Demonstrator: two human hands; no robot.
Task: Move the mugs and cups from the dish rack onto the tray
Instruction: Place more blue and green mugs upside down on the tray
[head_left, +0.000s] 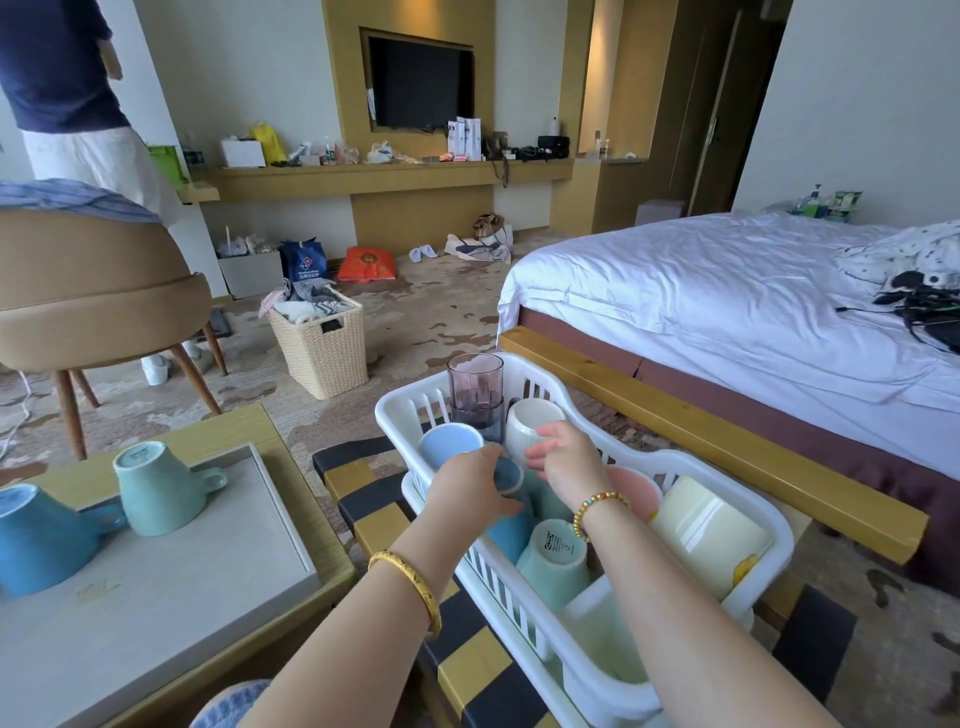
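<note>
Tray (270, 525), left: blue mug (44, 538) and mint mug (156, 488) upside down at its far end, near part free. Dish rack (649, 462), right: left hand (480, 486) curled round a blue cup (506, 512); right hand (563, 460), fingers loosely bent, touching the white mug (530, 426), grasp unclear. Advice: lift the blue cup straight up, clear of the purple tumblers (475, 397), set it rim down
</note>
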